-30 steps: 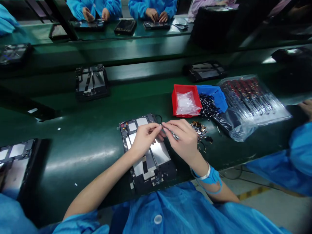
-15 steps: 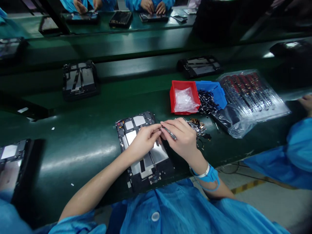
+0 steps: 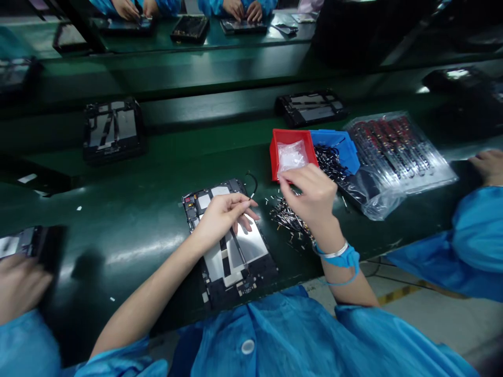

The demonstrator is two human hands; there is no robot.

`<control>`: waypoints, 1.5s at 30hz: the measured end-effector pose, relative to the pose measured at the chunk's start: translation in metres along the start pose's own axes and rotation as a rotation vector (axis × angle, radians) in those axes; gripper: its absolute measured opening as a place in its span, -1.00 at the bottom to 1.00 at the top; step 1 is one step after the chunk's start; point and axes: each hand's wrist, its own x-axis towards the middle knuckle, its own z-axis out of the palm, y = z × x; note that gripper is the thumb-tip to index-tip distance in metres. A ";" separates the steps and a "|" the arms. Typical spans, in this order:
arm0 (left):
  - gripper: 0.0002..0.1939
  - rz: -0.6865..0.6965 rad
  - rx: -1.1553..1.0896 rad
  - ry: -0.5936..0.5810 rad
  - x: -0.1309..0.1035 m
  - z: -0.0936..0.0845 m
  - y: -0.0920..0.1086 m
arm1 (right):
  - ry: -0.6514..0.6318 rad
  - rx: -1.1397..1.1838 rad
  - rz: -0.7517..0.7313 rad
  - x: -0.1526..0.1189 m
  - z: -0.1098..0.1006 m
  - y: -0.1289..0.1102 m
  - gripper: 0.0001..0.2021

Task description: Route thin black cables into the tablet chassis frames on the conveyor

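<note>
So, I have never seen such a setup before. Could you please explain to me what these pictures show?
There is no robot here: these are a person's bare hands. Every picture comes from one camera worn on the head, looking forward and down. The left hand holds a thin black cable over an opened flat device on the green table. The right hand is near the red bin; whether its fingertips grip anything, I cannot tell. Nearby are a blue bin and a pile of small parts. The blurred hand at the left edge is another person's.
</note>
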 end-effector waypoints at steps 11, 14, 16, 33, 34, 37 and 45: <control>-0.81 0.136 0.136 0.037 -0.004 0.005 0.003 | -0.146 0.232 -0.027 -0.008 0.011 -0.039 -0.82; -0.80 0.090 0.115 0.029 -0.002 0.002 0.002 | -0.130 0.184 0.016 -0.003 0.009 -0.021 -0.79; -0.73 0.046 0.047 0.036 0.000 0.000 0.000 | -0.059 0.064 0.096 0.002 0.008 0.001 -0.79; -0.33 0.196 0.172 0.031 -0.003 0.004 -0.011 | -0.205 0.357 0.038 -0.017 0.020 -0.039 -0.83; -0.33 0.218 0.235 0.038 -0.005 0.005 -0.010 | -0.210 0.341 0.024 -0.017 0.019 -0.039 -0.82; -0.32 0.220 0.297 0.020 -0.007 0.007 -0.007 | -0.201 0.283 -0.010 -0.014 0.014 -0.033 -0.82; -0.08 0.054 -0.153 0.079 0.000 -0.005 0.001 | -0.068 -0.202 0.274 0.002 0.011 0.048 -0.82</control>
